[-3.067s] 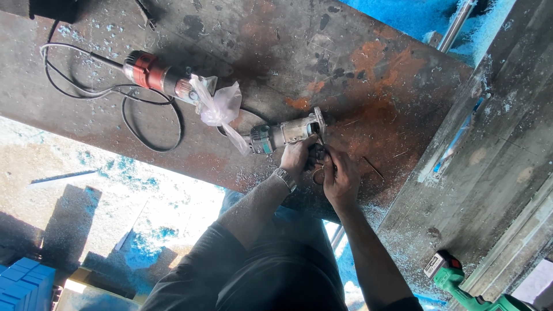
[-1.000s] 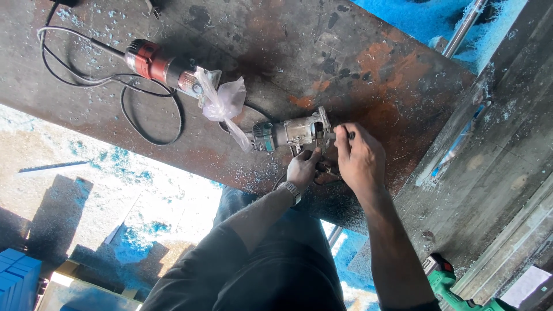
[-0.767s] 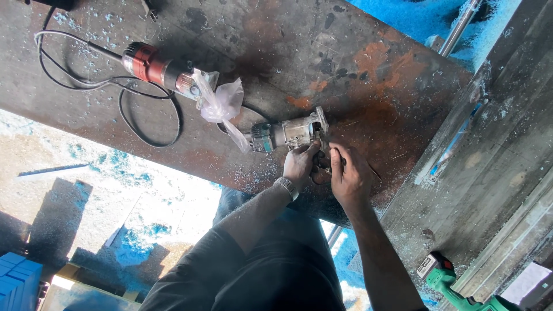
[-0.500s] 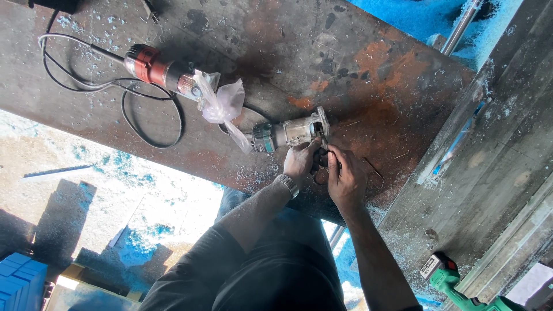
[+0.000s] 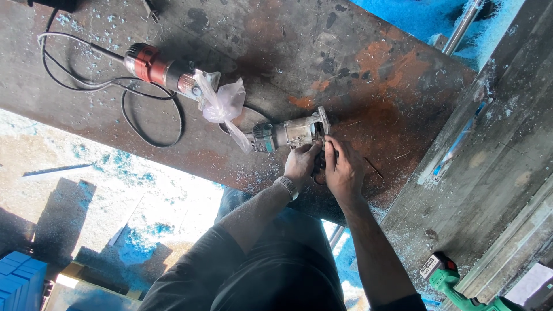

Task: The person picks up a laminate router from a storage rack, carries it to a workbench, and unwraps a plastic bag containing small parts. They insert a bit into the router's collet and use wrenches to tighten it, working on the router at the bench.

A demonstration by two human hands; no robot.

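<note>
Since half a second ago, barely shifted: both hands still huddled at the grey-and-teal trim router (image 5: 286, 133), lying on its side mid-plate. Left hand (image 5: 302, 163) cupped at 6 o'clock of its base; right hand (image 5: 344, 171) curled, fingertips pinching there, on what, cannot tell. Rusty, pitted steel plate (image 5: 368, 75) beneath, chip-strewn. At 10 o'clock, red cylindrical power tool (image 5: 158, 67), crinkled clear plastic bag (image 5: 222, 103), looping black cord (image 5: 144, 115). At 5 o'clock, green cordless tool (image 5: 455, 285).

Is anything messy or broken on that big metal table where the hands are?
Yes. The metal table is rusty, with orange patches and dark stains. Pale shavings lie scattered near the left hand and right hand, which work at the grey power tool. A crumpled clear plastic bag sits bunched around the red tool.
</note>
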